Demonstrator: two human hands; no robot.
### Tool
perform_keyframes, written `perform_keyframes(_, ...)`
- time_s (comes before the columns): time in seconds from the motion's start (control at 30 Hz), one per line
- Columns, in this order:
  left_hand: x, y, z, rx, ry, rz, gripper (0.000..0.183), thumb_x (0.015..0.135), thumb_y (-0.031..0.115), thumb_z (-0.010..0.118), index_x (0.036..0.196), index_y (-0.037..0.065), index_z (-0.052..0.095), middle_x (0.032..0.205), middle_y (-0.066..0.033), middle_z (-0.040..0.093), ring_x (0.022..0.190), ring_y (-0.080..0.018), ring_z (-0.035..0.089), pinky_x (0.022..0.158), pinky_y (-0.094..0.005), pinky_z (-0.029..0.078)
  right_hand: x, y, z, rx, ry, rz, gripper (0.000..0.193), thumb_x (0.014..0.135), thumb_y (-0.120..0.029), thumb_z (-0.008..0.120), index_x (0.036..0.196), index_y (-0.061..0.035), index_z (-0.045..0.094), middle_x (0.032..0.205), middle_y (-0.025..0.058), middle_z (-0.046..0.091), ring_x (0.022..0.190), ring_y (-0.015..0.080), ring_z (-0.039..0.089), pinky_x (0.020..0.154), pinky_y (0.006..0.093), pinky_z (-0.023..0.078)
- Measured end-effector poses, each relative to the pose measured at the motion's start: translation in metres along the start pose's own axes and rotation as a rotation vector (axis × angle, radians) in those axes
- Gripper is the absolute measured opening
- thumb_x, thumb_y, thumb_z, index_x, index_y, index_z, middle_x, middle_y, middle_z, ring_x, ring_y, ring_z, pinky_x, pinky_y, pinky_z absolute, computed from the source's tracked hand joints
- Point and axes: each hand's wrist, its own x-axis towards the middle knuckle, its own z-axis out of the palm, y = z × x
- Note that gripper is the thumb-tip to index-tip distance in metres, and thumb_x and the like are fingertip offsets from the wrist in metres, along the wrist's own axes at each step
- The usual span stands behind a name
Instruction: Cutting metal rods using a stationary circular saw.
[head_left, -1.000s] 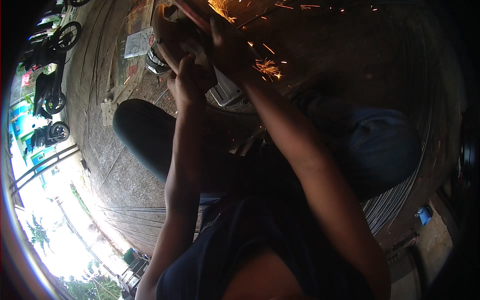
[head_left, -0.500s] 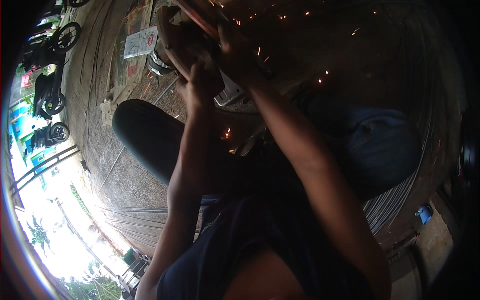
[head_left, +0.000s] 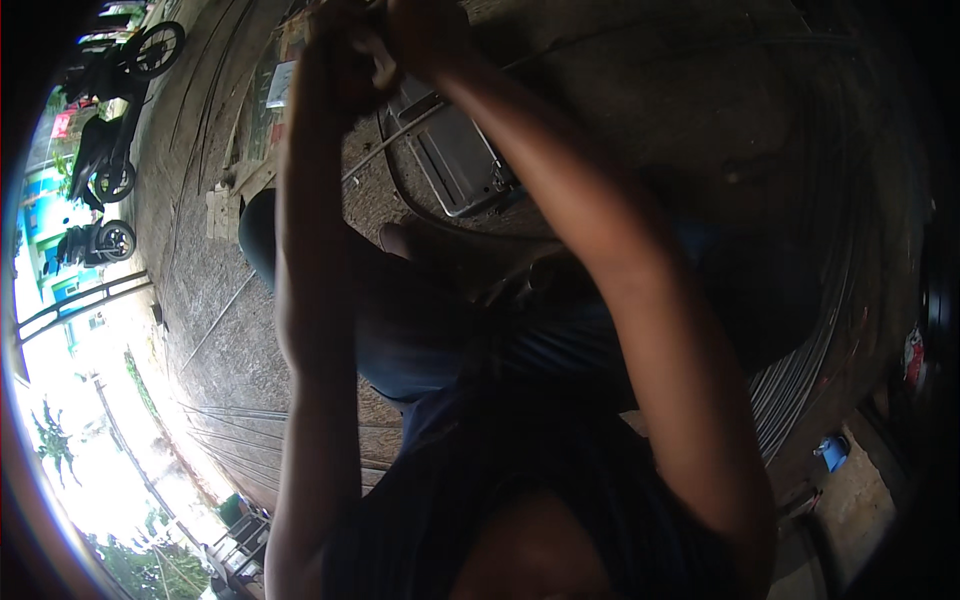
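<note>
Both hands are raised close together at the top edge of the head view, in deep shade. My left hand (head_left: pixel 345 75) is closed, its fingers curled and blurred. My right hand (head_left: pixel 428 38) is beside it, also closed and partly cut off by the frame. What they grip is too dark to make out; a small pale patch shows between them. Below my hands, a grey metal base plate (head_left: pixel 452 160) with a raised rim lies on the ground. A thin rod (head_left: pixel 395 135) crosses its near-left side, and a dark cord (head_left: pixel 400 190) curves around it.
My bent legs (head_left: pixel 420 350) are below the plate. Bundles of thin metal rods (head_left: pixel 800 385) lie at the right, and more rods (head_left: pixel 235 430) at the lower left. A block (head_left: pixel 220 210) is left of my knee. Parked motorbikes (head_left: pixel 105 170) stand at the far left.
My hands have moved up and left, toward the top edge. The dark, reddish-edged tool they held is no longer clearly visible. Flying sparks have gone, and more of the grey plate shows.
</note>
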Motion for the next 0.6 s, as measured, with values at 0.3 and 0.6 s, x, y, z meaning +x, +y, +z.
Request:
perform_keyframes(0.3,0.057,-0.041,-0.034,-0.943,0.151,-0.763,0.027,0.086,0.028,0.057,0.093,0.003,0.062,0.077,-0.0083,0.060,0.070,-0.0188,0.063,0.060,-0.0311,0.051,0.084,-0.069,-0.047,-0.125,-0.249,-0.105,0.049,0.093,-0.041,0.045,0.123,-0.0017,0.048,0.114,0.0231,0.057,0.097,0.0316,0.061,0.075,0.0438,0.050)
perform_keyframes(0.6,0.062,-0.034,-0.033,-0.927,0.209,-0.729,0.031,0.087,0.028,0.051,0.099,0.001,0.060,0.083,-0.0120,0.060,0.065,-0.0208,0.062,0.058,-0.0339,0.053,0.202,0.063,-0.130,-0.372,-0.495,-0.136,0.033,0.093,-0.024,0.051,0.098,0.0065,0.063,0.079,0.0207,0.063,0.061,0.0293,0.061,0.055,0.0445,0.049)
